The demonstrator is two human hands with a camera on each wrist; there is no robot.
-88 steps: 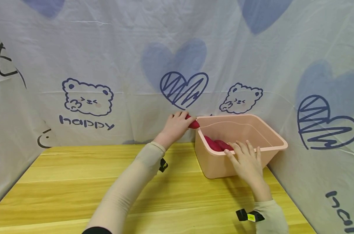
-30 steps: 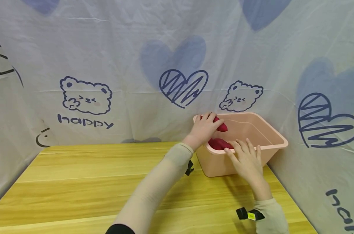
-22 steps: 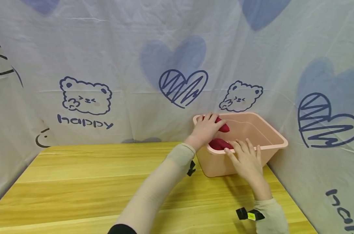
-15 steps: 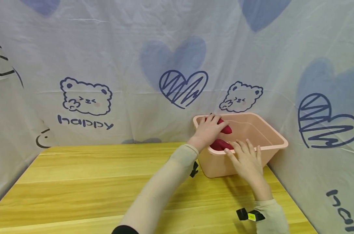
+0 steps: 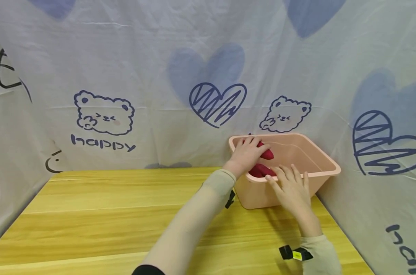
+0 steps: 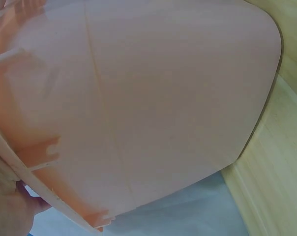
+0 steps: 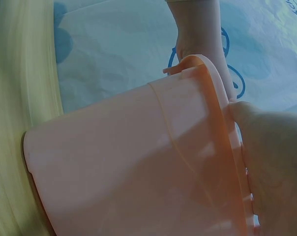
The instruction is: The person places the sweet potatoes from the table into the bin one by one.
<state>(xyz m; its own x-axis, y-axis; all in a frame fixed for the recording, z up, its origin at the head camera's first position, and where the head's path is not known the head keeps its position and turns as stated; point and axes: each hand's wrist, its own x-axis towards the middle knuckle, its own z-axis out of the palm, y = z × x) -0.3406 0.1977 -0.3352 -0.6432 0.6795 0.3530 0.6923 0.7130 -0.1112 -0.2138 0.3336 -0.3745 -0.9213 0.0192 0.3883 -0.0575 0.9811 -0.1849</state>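
In the head view my left hand (image 5: 246, 156) holds a dark red sweet potato (image 5: 267, 154) inside the left end of a pink plastic bin (image 5: 263, 194). Its fingers lie over the top of the sweet potato and cover much of it. Below, in the bin, lie more dark red sweet potatoes (image 5: 261, 170), partly hidden by the near rim and my hands. My right hand (image 5: 294, 193) rests on the near rim with its fingers spread and fairly straight. The right wrist view shows the right thumb (image 7: 242, 112) touching the rim from outside.
The bin stands at the back right of a wooden table (image 5: 108, 217), close to the corner. Behind and to the right hangs a pale printed cloth (image 5: 160, 76) with bears and hearts. Each wrist wears a black strap, the right strap (image 5: 295, 253) with a yellow label.
My left hand has carried the sweet potato rightward from beside the bin over its left rim, then slightly lower inside. The right hand has stayed on the near rim.
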